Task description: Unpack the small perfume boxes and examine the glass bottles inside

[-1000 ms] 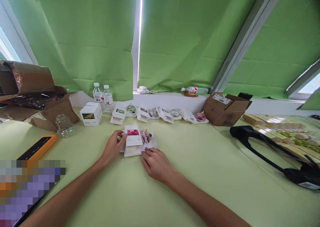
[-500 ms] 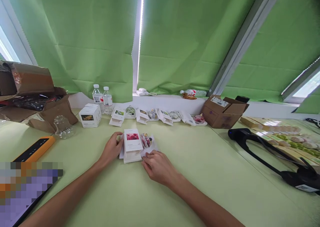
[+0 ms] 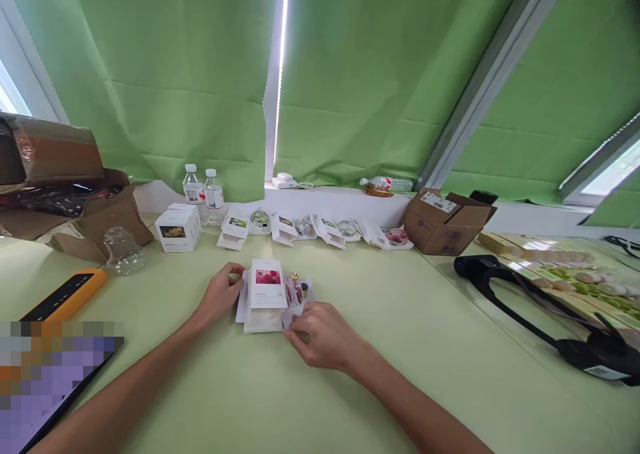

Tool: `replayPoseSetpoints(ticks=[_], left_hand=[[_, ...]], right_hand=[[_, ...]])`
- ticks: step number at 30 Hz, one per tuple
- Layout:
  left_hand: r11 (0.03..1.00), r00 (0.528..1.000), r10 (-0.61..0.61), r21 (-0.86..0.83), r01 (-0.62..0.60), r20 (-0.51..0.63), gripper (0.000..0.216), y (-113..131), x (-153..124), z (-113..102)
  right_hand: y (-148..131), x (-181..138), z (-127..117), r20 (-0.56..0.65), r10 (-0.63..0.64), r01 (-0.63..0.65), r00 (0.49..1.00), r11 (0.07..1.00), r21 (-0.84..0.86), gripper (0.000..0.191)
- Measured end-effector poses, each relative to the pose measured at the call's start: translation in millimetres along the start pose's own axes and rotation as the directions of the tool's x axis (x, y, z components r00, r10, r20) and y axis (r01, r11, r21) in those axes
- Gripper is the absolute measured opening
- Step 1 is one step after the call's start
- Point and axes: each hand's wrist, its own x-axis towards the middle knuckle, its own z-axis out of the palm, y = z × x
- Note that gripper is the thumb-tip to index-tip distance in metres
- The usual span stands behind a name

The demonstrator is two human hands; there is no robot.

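A small white box with a pink flower picture (image 3: 267, 293) lies on the pale green table (image 3: 280, 387) in front of me. My left hand (image 3: 219, 297) curls against its left edge, thumb and fingers touching the box. Just right of the box stands a small round bottle with pink content and a gold cap (image 3: 293, 288) on a white card (image 3: 306, 286). My right hand (image 3: 321, 337) pinches the lower right corner of the box's white tray, fingers closed.
A row of similar white boxes and round bottles (image 3: 310, 227) lines the back, with a white cube box (image 3: 178, 227), two water bottles (image 3: 203, 192), a glass jar (image 3: 121, 249). Cardboard boxes (image 3: 447, 219) sit at both sides. An orange device (image 3: 63, 295) lies left, a black tool (image 3: 530, 307) right.
The camera has tilted slightly. Both hands have drawn the box and tray a little nearer to me; my right hand has closed on the tray's corner.
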Motion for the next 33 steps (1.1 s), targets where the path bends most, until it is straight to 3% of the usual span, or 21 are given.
replayPoseSetpoints(ticks=[6,9,11,14,17,20,25,33], left_hand=[[0.989,0.987,0.094,-0.125,-0.077,0.132,0.035,-2,0,0],[0.990,0.985,0.084,-0.125,-0.066,0.149,0.042,0,-1,0],[0.991,0.984,0.068,-0.121,-0.048,0.166,0.045,4,-2,-2],[0.994,0.977,0.031,-0.110,-0.008,0.212,0.049,9,-5,-7],[0.994,0.969,0.012,-0.112,0.017,0.247,0.055,13,-7,-10],[0.995,0.966,0.012,-0.098,0.014,0.260,0.058,14,-9,-10],[0.998,0.966,-0.001,-0.062,0.017,0.258,0.056,15,-12,-6],[1.000,0.980,0.022,0.011,-0.025,0.197,0.047,16,-20,3]], right_hand=[[-7,-2,4,-0.075,-0.025,0.025,0.997,1.000,-0.003,0.035],[-5,-1,1,-0.149,0.082,-0.081,0.985,0.997,0.017,0.042],[-1,0,-5,-0.200,0.254,-0.252,0.946,0.967,0.039,0.049],[7,0,-14,-0.222,0.519,-0.512,0.826,0.854,0.090,0.054],[12,2,-16,-0.226,0.599,-0.577,0.768,0.801,0.160,0.058],[13,4,-8,-0.227,0.563,-0.534,0.795,0.827,0.178,0.073],[10,9,5,-0.202,0.514,-0.494,0.833,0.857,0.146,0.061],[7,15,7,-0.167,0.530,-0.487,0.831,0.840,0.240,0.047]])
